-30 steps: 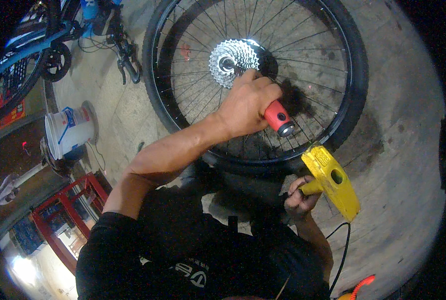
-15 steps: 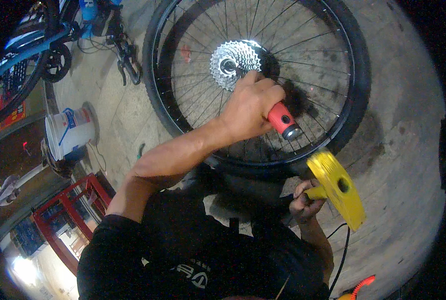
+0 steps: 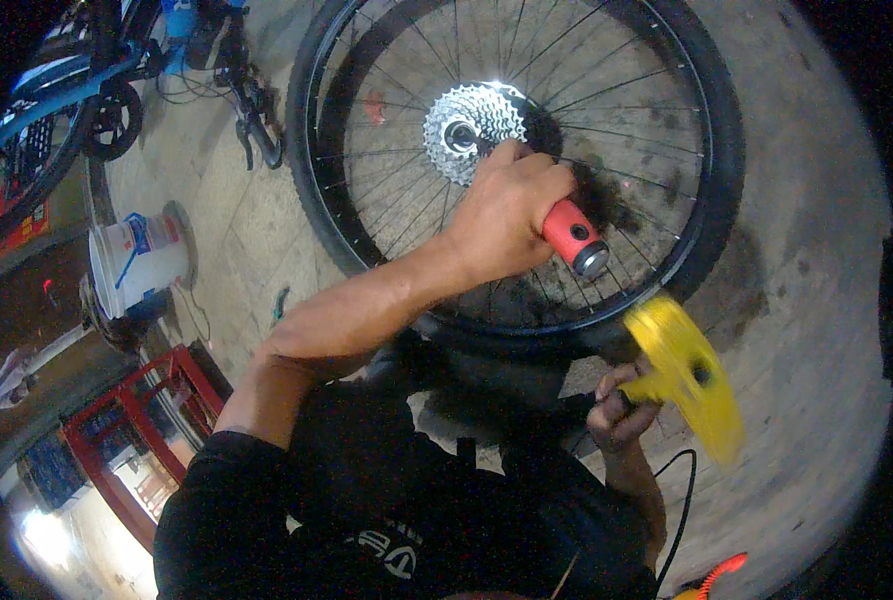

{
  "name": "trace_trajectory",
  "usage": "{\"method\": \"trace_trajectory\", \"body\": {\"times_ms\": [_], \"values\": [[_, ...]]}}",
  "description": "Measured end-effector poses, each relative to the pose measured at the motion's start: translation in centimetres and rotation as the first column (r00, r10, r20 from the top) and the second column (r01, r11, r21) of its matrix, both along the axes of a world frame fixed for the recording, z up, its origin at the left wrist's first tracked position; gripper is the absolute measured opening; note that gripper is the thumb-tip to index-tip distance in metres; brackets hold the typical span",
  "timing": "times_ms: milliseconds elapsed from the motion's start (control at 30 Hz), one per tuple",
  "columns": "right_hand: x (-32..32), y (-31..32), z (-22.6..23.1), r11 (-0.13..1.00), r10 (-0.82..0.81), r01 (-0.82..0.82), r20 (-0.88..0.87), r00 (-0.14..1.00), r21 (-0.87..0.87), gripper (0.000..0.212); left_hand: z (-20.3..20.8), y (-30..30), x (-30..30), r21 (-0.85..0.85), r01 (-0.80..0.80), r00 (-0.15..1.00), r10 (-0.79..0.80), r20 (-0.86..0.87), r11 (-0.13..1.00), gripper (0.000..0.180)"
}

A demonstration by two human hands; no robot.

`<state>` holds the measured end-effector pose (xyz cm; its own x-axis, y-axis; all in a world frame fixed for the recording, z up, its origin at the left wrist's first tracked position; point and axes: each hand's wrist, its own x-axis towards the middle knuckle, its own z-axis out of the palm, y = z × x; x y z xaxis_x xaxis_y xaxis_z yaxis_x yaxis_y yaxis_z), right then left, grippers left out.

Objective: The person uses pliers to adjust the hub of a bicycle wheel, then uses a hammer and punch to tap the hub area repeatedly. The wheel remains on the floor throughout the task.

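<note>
A bicycle wheel [image 3: 723, 180] lies flat on the floor, its silver cassette [image 3: 476, 115] facing up and brightly lit. My left hand [image 3: 511, 205] wraps round a red-handled tool [image 3: 569, 232] with a metal end cap pointing at me. The tool's dark front end reaches toward the middle of the cassette; whether it touches is hidden by my fingers. Beyond the wheel's near right edge, my right hand [image 3: 621, 410] closes round the handle of a yellow mallet [image 3: 681, 360]. The mallet's head is smeared by motion and stands apart from the red tool.
A blue bicycle [image 3: 66, 95] occupies the upper left, with a white bucket [image 3: 151, 255] below it. A red metal frame [image 3: 116, 450] stands at lower left. A black cable [image 3: 688, 510] runs past my right forearm, near a coiled orange-red hose [image 3: 723, 572].
The mallet has moved right and slightly down with my right hand. My left hand and the red-handled tool have shifted only a little to the right and down.
</note>
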<state>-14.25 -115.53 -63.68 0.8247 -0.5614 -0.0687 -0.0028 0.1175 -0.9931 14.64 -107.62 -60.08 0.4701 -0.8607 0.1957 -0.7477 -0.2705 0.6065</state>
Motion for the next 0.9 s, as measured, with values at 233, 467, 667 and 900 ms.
{"method": "trace_trajectory", "body": {"times_ms": [233,467,667,900], "values": [[1.3,-2.1,-0.6,0.809,0.077,-0.070,-0.012,0.997,-0.583,0.028,0.4,0.0,0.3,0.005,-0.012,1.000,0.012,-0.015,1.000,0.032],[1.4,-1.5,0.5,0.902,0.095,-0.140,-0.128,0.987,-0.410,0.035,0.8,-0.2,-0.1,0.013,-0.043,0.998,0.044,-0.051,0.999,0.026],[1.7,-1.5,0.8,0.934,0.014,-0.009,0.010,1.000,-0.358,0.035,0.3,0.0,0.0,-0.015,-0.064,0.997,0.063,-0.054,0.998,0.027],[2.2,-1.0,2.2,0.973,-0.066,0.045,-0.085,0.994,-0.226,0.036,0.9,0.5,0.0,-0.001,-0.020,0.999,0.020,-0.050,1.000,0.027]]}}
